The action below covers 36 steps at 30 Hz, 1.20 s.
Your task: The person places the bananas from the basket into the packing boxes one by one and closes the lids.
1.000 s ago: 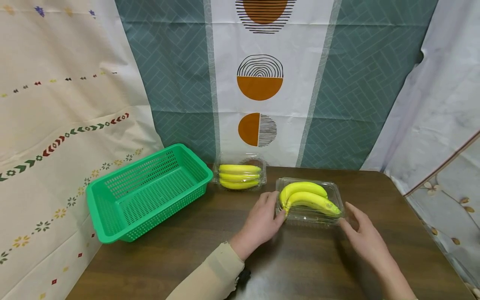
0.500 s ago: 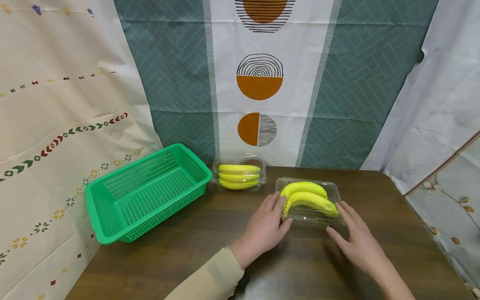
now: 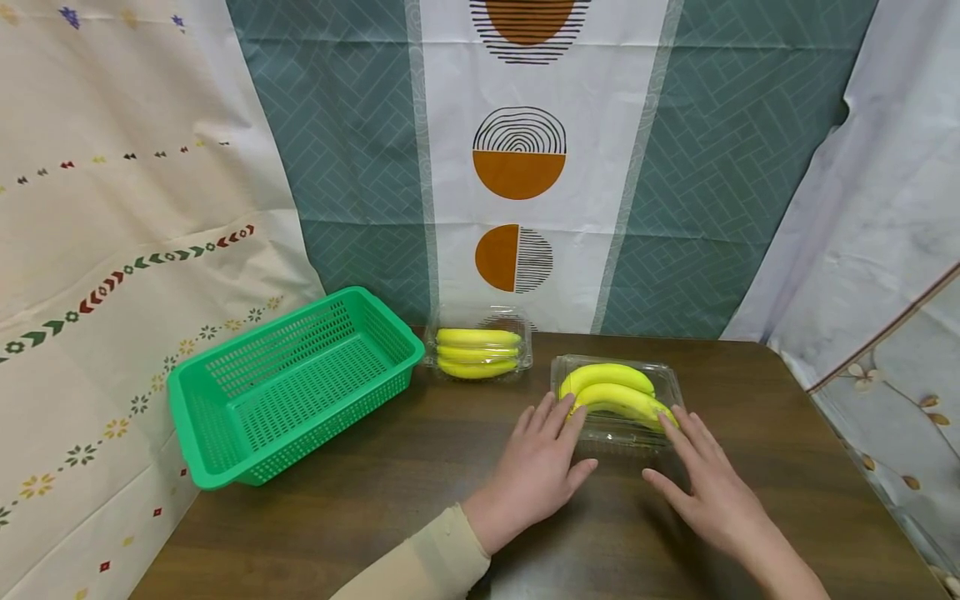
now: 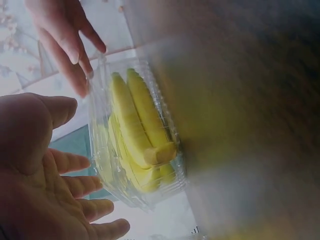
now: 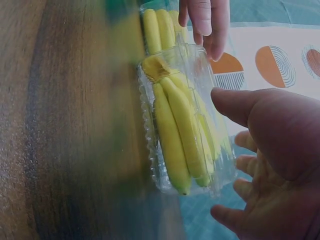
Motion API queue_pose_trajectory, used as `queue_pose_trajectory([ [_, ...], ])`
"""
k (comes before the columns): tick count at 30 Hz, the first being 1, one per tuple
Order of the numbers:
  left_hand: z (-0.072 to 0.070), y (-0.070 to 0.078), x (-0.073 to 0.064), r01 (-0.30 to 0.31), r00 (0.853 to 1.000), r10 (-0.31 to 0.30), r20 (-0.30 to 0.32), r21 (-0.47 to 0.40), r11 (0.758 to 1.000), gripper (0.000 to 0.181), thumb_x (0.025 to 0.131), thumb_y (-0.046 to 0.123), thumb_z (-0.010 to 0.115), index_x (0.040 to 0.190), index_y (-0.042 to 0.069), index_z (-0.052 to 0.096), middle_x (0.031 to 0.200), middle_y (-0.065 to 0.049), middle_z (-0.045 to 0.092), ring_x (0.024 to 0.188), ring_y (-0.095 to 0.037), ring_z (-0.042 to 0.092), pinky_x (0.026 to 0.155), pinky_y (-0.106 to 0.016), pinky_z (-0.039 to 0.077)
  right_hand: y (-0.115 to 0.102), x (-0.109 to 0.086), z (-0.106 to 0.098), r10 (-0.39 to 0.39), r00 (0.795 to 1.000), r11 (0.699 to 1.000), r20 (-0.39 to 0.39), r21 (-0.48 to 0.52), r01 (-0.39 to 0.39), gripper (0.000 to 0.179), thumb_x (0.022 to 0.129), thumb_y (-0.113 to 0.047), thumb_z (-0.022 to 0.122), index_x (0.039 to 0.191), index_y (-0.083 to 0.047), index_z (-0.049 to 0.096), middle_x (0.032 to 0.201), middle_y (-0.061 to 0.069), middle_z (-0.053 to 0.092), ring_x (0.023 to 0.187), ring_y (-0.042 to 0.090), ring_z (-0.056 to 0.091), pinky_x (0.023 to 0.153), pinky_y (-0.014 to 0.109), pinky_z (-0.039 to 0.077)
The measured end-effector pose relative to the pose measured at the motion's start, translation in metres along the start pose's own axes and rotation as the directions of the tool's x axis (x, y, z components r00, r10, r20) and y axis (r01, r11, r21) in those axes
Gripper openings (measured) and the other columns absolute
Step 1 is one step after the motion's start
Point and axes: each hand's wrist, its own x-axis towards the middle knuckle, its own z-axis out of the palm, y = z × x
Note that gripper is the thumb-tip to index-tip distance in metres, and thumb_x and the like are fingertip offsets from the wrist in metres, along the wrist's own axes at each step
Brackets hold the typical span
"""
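Observation:
A clear plastic clamshell box [image 3: 622, 437] holding a bunch of yellow bananas [image 3: 615, 398] sits on the brown table, its lid down. My left hand [image 3: 534, 475] reaches to its near left corner, fingers extended and overlapping the box edge. From the other side my right hand [image 3: 708, 487] spreads its fingers over the near right corner, thumb held apart. In the left wrist view, the left fingers [image 4: 80, 186] stay straight beside the lid, holding nothing. The right wrist view shows the right thumb [image 5: 232, 104] and fingers likewise loose next to the box.
A second clear box [image 3: 528, 342] with bananas [image 3: 477, 354] stands at the back, left of the first. Further left lies a green perforated plastic basket [image 3: 341, 427] with nothing inside. Patterned cloths [image 3: 367, 142] hang behind the table [image 3: 390, 500] and on both sides.
Both hands have slid from the box's sides toward its near corners, coming closer together, and their thumbs have drawn back toward me. The box and basket stay in place.

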Motion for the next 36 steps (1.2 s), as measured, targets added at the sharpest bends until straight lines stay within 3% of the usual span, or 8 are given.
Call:
queue_pose_trajectory([
  [10,0.005,0.003,-0.002,-0.033,0.999,0.034,-0.007,0.103,0.994,0.074,0.111,0.06,0.058,0.169,0.014,0.047,0.176,-0.012,0.039,0.163,-0.036,0.035,0.128,-0.055,0.035,0.0,0.0,0.001,-0.015,1.0,1.0,0.004,-0.003,0.015,0.089,0.106,-0.045,0.076,0.175,-0.012,0.032,0.183,0.016,0.019,0.169,0.042,0.007,0.106,0.086,0.037],
  [36,0.007,-0.004,0.003,-0.047,0.998,0.051,-0.023,0.155,0.987,0.075,0.111,0.06,0.06,0.169,0.014,0.047,0.176,-0.013,0.039,0.161,-0.036,0.037,0.128,-0.057,0.034,0.001,0.013,0.001,-0.03,1.0,0.999,0.007,0.017,0.03,0.088,0.106,-0.043,0.076,0.175,-0.011,0.032,0.182,0.019,0.018,0.167,0.047,0.01,0.106,0.088,0.034],
])
